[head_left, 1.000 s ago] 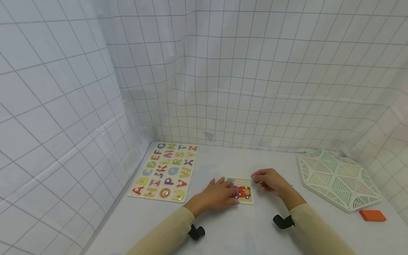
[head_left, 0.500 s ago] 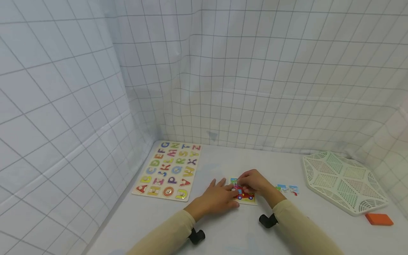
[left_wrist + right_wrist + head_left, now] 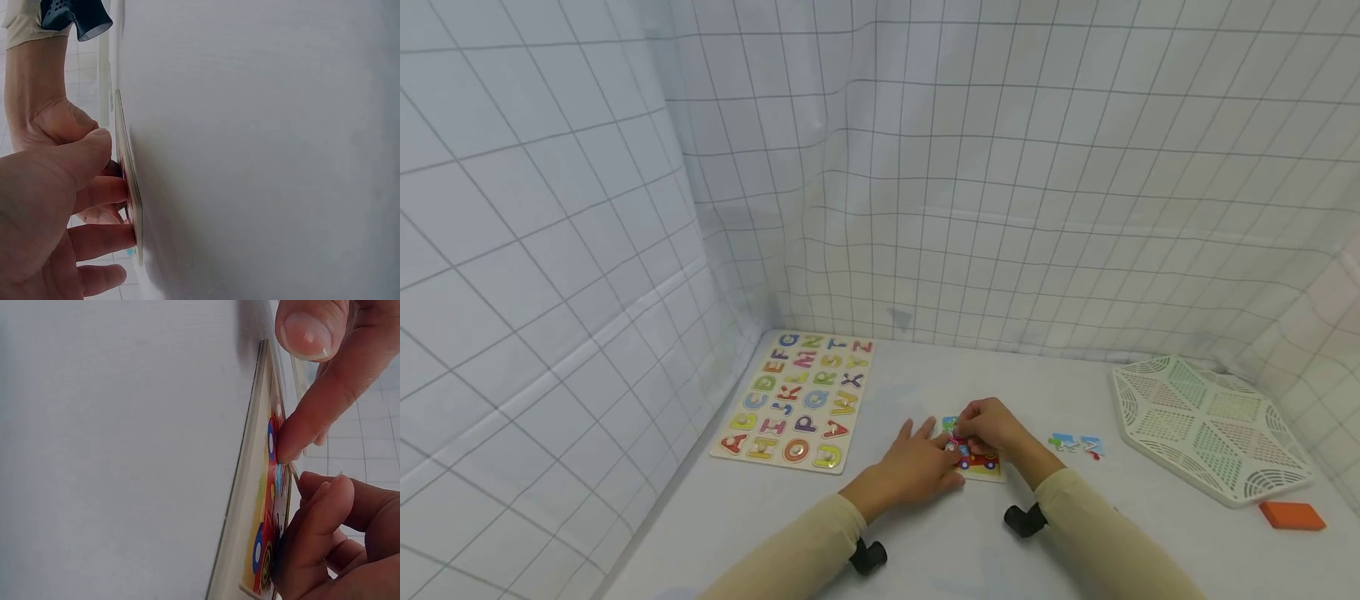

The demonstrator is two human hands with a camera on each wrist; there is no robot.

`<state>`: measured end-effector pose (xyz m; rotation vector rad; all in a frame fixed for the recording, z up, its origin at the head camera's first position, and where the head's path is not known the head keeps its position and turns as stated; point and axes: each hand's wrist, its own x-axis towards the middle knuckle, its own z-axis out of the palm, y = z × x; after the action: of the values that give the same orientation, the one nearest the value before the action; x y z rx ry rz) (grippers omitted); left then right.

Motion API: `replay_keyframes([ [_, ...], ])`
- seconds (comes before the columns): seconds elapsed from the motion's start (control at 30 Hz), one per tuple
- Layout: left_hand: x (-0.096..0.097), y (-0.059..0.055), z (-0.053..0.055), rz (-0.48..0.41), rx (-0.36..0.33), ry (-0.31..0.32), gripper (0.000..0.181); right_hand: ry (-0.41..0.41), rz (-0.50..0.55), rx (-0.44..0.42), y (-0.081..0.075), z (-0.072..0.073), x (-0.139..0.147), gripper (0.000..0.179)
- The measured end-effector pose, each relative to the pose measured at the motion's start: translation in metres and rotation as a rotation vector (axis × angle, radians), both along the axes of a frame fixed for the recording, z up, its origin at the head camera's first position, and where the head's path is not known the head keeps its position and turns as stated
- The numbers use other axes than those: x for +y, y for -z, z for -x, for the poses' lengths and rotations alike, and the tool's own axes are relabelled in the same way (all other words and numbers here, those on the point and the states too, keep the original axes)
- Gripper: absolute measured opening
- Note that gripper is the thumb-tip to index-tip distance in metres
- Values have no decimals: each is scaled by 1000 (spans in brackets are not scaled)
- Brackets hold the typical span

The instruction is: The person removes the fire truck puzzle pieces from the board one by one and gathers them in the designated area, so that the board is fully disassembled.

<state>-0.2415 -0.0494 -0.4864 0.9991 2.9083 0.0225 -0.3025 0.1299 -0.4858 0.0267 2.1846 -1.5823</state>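
Note:
A small picture jigsaw board (image 3: 983, 476) with a red car on it lies flat on the table, in the middle of the head view. My left hand (image 3: 916, 468) has its fingers spread, with fingertips resting on the board's left part. Over the board's upper part, my right hand (image 3: 992, 427) pinches a thin puzzle piece (image 3: 295, 479) between thumb and finger, tilted against the picture. Most of that piece is hidden by the fingers. In the left wrist view the board (image 3: 130, 181) shows edge-on, touched by the left fingers.
Loose puzzle pieces (image 3: 1092, 447) lie right of the right hand. An alphabet board (image 3: 790, 408) stands at the left, a white patterned hexagonal panel (image 3: 1213, 429) at the right, an orange block (image 3: 1292, 516) before it. Gridded curtains (image 3: 1000, 208) enclose the table.
My right hand has come left from beside the board to over its upper part, uncovering the loose pieces. The left hand stays on the board. The head view has shifted slightly.

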Motion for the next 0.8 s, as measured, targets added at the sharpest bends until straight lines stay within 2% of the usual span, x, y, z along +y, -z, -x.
replay_keyframes([
  [0.23, -1, -3, -2, 7, -3, 20, 43, 36, -10, -4, 0, -1, -3, 9],
  [0.43, -3, -3, -1, 10, -8, 27, 45, 35, -39, 36, 0, 0, -3, 9],
  [0.57, -5, -3, -1, -11, -35, 12, 45, 45, -23, 67, 2, -2, 0, 7],
  [0.67, -6, -3, -1, -23, -61, -7, 46, 68, 27, 73, 3, 0, 12, 10],
  [0.8, -8, -6, -2, -17, -77, -8, 47, 112, 70, 64, -4, -1, 42, 17],
])
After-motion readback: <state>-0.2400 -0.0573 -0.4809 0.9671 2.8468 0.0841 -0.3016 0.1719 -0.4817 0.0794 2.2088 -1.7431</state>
